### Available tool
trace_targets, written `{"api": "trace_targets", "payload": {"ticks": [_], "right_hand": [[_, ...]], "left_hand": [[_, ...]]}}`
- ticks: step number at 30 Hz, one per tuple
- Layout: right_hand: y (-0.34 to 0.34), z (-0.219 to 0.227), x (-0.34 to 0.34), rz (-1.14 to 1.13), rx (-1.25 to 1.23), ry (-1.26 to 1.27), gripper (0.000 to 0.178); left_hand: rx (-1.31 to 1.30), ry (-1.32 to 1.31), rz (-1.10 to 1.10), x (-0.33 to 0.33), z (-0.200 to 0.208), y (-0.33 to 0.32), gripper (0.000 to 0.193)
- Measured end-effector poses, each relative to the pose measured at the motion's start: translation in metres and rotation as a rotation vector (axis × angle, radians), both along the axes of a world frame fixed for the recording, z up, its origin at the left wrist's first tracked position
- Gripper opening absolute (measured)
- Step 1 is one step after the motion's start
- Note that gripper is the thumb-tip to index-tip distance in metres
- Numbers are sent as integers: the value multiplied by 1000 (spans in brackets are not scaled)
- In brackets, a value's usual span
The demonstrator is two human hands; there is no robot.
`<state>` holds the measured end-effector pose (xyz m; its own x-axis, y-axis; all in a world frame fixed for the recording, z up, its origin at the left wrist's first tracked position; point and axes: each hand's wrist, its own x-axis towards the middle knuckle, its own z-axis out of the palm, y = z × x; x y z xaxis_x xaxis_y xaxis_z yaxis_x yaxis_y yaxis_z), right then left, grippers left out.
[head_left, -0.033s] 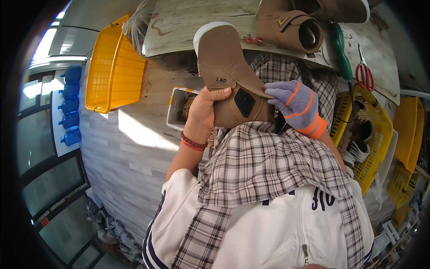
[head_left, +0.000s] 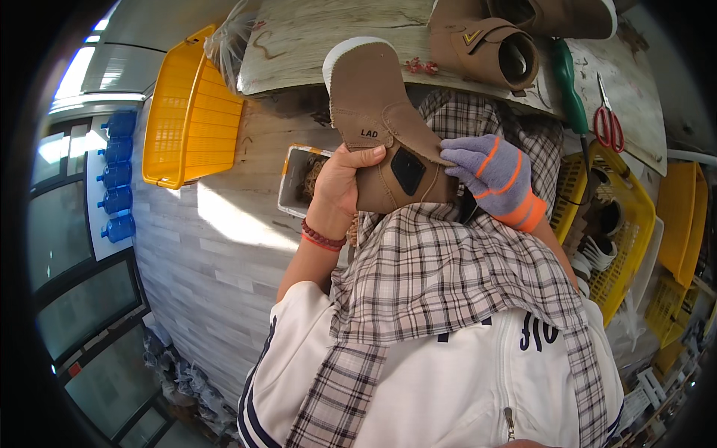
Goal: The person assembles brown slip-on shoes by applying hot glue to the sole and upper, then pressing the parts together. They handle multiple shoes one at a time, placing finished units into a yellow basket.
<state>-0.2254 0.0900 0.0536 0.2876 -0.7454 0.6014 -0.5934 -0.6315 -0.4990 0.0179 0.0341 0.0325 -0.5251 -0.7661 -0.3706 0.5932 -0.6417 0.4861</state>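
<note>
Bare, the left hand curls closed around the side of a brown boot in the head view, its thumb laid across the leather and its other fingers out of sight underneath. From where I stand, the boot is in front of the person, just over the plaid apron. Its long axis runs away from the body and leans a little to the left, with the white-edged toe at the far end and the shaft toward the lap. The right hand, in a purple and orange glove, comes in from the right with fingers nearly closed, pinching the boot's edge at the end of its strap; I can't see that thumb. Both hands touch the boot, the left with the fuller hold.

As for markings, a short row of dark capital letters sits on the boot just beyond the left thumb, and a black diamond patch lies to the thumb's right. Large dark letters on the white jacket are partly covered. On the tabletop, a second boot bears a yellow angular mark.
</note>
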Motion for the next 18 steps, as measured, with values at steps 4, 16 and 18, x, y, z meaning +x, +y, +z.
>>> {"api": "trace_targets", "payload": {"ticks": [4,16,18], "right_hand": [[-1,12,0,76,18,72,23],[-7,18,5,315,47,-43,39],[-10,20,13,292,0,-122,40]], "left_hand": [[26,9,-17,-2,3,-2,34],[-177,0,92,13,-21,1,53],[-233,-85,140,13,-18,3,57]]}}
